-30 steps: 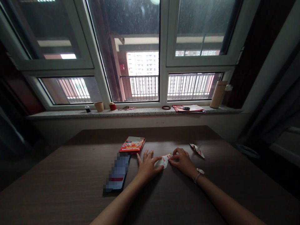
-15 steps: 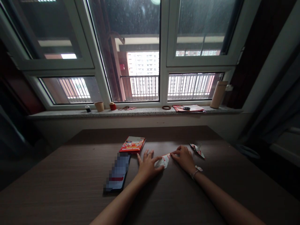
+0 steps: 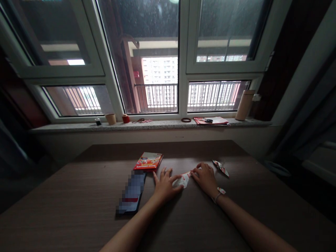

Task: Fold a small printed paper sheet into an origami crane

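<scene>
On the near-middle part of the tabletop (image 3: 78, 196), between the two hands, lies a small white paper piece (image 3: 184, 180) with red print, roughly triangular in outline and apparently folded.

Left hand (image 3: 166, 184): palm down, fingers spread. The thumb and index finger reach over the left part of the paper piece and bear on it; the other fingers fan out toward the red booklet (image 3: 148, 162). A phone (image 3: 132, 193) lies to the left of this hand, apart from it.

Right hand (image 3: 205, 177): fingers bent and held close together, with the tips at the right-hand point of the paper piece. Whether they pinch that point or only press on it cannot be told. A second paper piece (image 3: 221, 169), creased and pointed at both ends, lies just beyond this hand to the right.

Handling: the paper piece should be very light, thin and flexible, likely stiffer along any fold. It may slide on the smooth tabletop if not pinned, and could crease or tear under a hard pull. Recommended hold: steady the broad left part with flat fingertips, and take the narrow right point lightly between thumb and index finger, keeping pressure near the edges.
</scene>
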Demonstrator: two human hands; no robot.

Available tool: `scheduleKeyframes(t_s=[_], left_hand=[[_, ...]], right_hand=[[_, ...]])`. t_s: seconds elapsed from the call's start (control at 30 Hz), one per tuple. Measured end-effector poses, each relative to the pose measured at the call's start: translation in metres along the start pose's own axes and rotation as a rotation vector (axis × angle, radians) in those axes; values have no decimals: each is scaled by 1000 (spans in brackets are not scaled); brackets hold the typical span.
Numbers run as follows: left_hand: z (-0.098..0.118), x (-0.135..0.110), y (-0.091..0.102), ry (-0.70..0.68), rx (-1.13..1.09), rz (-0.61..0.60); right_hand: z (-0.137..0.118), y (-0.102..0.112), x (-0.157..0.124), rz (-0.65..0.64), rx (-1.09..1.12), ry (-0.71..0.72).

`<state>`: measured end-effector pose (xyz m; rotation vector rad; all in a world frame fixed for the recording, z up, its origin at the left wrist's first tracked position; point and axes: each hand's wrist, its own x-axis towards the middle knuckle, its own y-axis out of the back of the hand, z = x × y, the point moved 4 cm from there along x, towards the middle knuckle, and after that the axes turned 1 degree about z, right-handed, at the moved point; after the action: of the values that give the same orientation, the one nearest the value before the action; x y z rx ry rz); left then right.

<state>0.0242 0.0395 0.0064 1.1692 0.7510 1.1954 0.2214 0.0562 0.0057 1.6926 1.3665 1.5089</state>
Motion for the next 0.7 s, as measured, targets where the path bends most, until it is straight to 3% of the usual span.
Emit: scheduleKeyframes(t_s=[0.27,0.7], left_hand=[[0,0,1,-2,-3,-4],[1,0,2,27,16,-29]], right_hand=[[-6,2,0,-5,-59,-63],[-9,-1,-9,-204,11,-72]])
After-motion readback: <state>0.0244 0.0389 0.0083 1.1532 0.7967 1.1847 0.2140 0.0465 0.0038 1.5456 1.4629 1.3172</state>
